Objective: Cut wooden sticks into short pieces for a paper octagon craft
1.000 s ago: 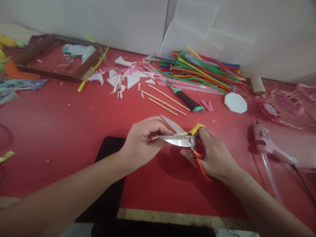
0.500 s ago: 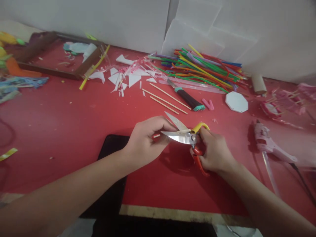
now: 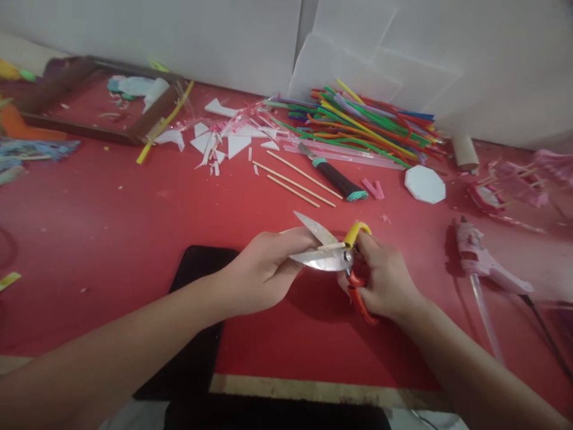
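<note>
The right hand (image 3: 385, 275) is clamped on the scissors (image 3: 324, 260), fingers wrapped about the red handles; the left hand (image 3: 264, 272) is closed, fingers together, on a stick (image 3: 331, 246).

The red bench (image 3: 134, 221) fills most of the view, with white sheets (image 3: 349, 65) propped at its back. At the far left lies a brown frame (image 3: 152, 116), a yellow strip (image 3: 165, 125) across its right side. A black pad (image 3: 192, 346) lies at the near edge, partly under the left forearm. A heap of coloured pipe cleaners (image 3: 367, 125) lies before the sheets. White scraps (image 3: 239, 145) are strewn between heap and frame. The pink glue gun (image 3: 477, 248) lies right of the right hand, well apart from it.

The scissors are held above the bench with the blades spread, tips toward the left hand. Beyond them lies a knife (image 3: 333, 177) with a black handle, and to its right a white octagon (image 3: 425, 184). A tube (image 3: 464, 153) lies behind that. Three loose sticks (image 3: 293, 184) lie side by side, left of the knife. The held stick runs between the blades, near the pivot; its left end is hidden by the hand. Smallest are the pink pieces (image 3: 378, 189) just beside the knife's handle.
</note>
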`<state>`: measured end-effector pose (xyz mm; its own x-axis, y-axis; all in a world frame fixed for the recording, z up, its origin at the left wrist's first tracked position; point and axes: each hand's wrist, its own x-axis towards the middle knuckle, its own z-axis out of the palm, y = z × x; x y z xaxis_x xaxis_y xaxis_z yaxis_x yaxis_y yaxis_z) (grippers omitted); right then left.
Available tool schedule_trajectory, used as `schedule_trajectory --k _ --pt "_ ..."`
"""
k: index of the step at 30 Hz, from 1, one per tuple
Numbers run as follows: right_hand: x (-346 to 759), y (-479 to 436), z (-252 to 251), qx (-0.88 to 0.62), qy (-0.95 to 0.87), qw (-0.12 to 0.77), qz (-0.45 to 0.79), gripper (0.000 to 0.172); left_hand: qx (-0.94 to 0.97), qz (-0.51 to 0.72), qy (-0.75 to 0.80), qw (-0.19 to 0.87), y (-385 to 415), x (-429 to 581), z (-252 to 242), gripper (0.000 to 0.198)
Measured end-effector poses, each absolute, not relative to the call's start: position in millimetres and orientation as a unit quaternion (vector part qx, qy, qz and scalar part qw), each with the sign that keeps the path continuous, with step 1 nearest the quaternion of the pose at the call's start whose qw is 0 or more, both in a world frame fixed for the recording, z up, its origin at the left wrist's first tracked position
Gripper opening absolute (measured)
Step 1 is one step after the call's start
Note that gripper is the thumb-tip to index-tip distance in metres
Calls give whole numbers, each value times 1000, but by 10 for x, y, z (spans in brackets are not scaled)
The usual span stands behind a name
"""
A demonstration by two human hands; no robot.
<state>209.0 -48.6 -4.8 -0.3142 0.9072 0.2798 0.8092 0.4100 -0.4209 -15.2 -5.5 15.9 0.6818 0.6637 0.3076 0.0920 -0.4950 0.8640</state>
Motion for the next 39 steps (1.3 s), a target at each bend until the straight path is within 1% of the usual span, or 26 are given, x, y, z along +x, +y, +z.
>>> schedule_trajectory --k 3,5,9,13,18,21,24,26,30,33,36,39 --pt "2089 -495 -37 -530 -805 243 110 24 788 281 236 495 -41 -171 179 19" --pt "2085 -497 -25 -529 -806 239 118 23 775 274 236 518 -32 -176 182 18" --pt "2090 -497 12 -533 -809 213 126 21 769 270 198 545 5 -182 172 25" --pt "2115 -502 28 -531 -817 193 120 24 764 230 152 583 47 -192 181 28" --pt "2138 -512 -3 -520 -831 174 94 22 763 222 160 586 59 -201 197 25" --pt "2159 -519 -10 -514 -839 163 75 21 765 209 151 590 60 -202 175 27" --pt "2178 -517 2 -513 -837 166 91 22 765 209 144 592 44 -189 148 27" --pt "2175 -507 17 -533 -824 158 110 22 779 247 173 550 17 -169 134 26" --pt "2114 -481 33 -584 -788 157 112 23 821 340 267 373 -55 -129 109 22" --pt "2058 -477 24 -594 -781 165 98 22 830 371 317 271 -92 -126 94 13" --pt "2029 -485 11 -594 -783 167 83 20 832 379 338 223 -99 -143 92 19" --pt "2031 -495 20 -586 -786 179 76 21 842 374 321 219 -87 -154 97 23"
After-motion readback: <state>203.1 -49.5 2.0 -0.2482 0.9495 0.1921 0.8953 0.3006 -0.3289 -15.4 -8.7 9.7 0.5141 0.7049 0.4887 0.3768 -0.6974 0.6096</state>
